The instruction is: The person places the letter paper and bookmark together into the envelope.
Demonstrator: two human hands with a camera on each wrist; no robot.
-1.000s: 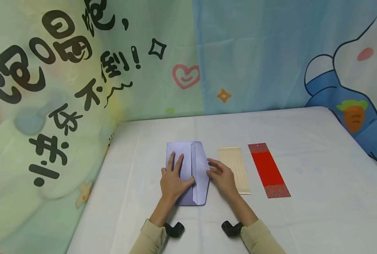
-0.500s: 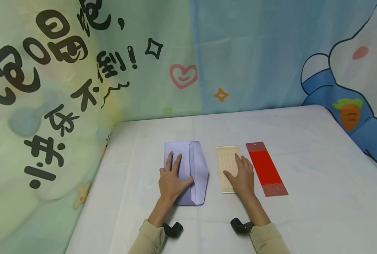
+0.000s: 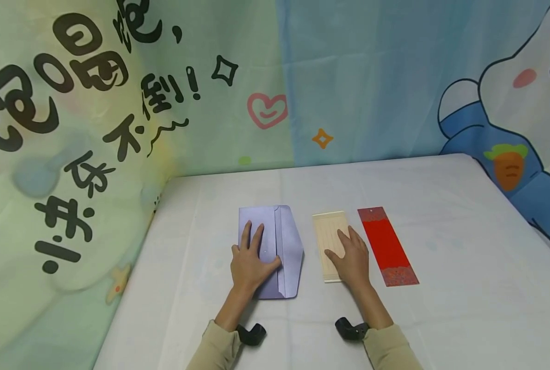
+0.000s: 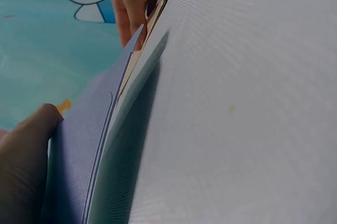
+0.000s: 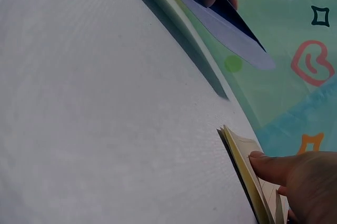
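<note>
In the head view a lavender envelope (image 3: pixel 290 252) lies on the white table, its flap spread out to the right. My left hand (image 3: pixel 252 264) rests on it with straight, spread fingers and the thumb toward the flap. To its right is cream ruled paper (image 3: pixel 323 236); the right wrist view shows layered edges on this paper (image 5: pixel 245 150). My right hand (image 3: pixel 355 259) is over the paper's right side, fingers bent and thumb on the sheet, pinching it. Part of the paper is hidden under that hand.
A red bookmark-like strip (image 3: pixel 388 246) with patterned ends and a small hole at the top lies right of the cream paper. The white table (image 3: pixel 464 231) meets a printed curtain (image 3: pixel 358 77) at the back and left. Black wrist devices (image 3: pixel 252 335) sit below both hands.
My right hand has left the envelope flap's edge and moved right onto the cream paper; its fingers have since bent, and the paper has shifted slightly left. My left hand has stayed on the envelope.
</note>
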